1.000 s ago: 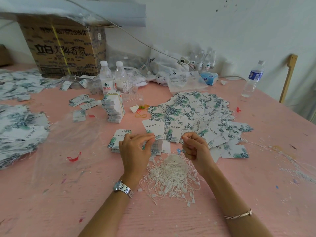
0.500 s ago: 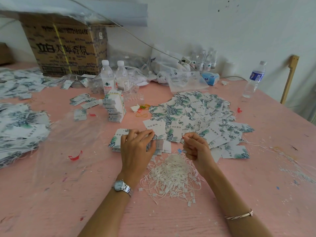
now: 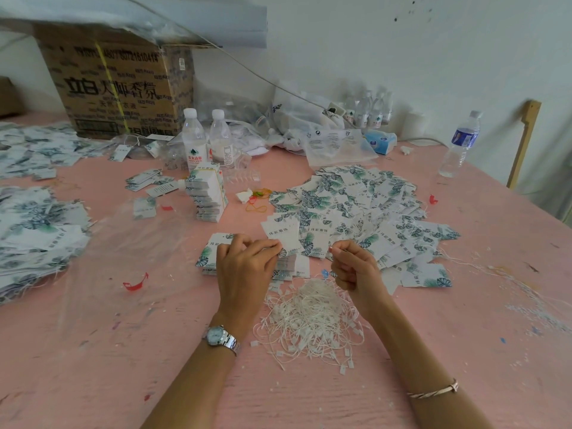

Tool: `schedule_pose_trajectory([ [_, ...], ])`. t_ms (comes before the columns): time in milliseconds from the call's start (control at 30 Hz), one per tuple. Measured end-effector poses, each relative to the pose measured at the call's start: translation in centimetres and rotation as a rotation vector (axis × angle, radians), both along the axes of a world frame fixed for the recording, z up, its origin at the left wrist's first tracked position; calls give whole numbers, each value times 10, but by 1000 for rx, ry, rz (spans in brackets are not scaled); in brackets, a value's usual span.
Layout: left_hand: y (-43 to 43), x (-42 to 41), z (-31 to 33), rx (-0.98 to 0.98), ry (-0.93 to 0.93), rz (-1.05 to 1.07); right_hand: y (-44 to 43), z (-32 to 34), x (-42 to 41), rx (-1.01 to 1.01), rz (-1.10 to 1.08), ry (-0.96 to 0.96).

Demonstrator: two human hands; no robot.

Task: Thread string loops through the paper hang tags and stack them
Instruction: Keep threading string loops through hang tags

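Hands above pink table (white wall)

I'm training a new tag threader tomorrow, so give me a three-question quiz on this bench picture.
1. True or false: the string loops lie heaped between the person's forearms.
2. Which hand pinches a hang tag? A. left B. right
3. Fill in: the banded stack of tags stands just in front of two water ____.
Key: 1 true; 2 A, the left hand; 3 bottles.
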State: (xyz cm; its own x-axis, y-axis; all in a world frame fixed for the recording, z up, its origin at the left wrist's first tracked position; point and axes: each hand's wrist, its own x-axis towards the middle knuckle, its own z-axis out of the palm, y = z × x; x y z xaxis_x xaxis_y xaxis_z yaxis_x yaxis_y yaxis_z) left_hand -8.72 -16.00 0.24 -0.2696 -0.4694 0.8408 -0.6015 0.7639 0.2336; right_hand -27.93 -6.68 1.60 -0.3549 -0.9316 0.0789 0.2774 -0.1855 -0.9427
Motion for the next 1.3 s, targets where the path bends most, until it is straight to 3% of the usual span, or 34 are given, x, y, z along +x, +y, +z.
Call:
schedule_pose_trajectory([
  [167, 0, -1, -1, -64, 117, -17, 0, 0, 0, -9, 4, 1],
  [333, 7, 0, 2, -260, 266, -121, 0, 0, 1, -18, 11, -4],
  [567, 20, -13, 1, -262, 124, -420, 1, 3, 2, -121, -12, 8],
  [967, 19, -20, -7, -231, 141, -519, 2, 4, 1, -5, -72, 61],
  [1100, 23, -24, -8, -137, 182, -562, 1, 2, 0, -28, -165, 47],
  [1300, 34, -23, -5, 268, 459, -527, 1, 2, -3, -44, -151, 69],
])
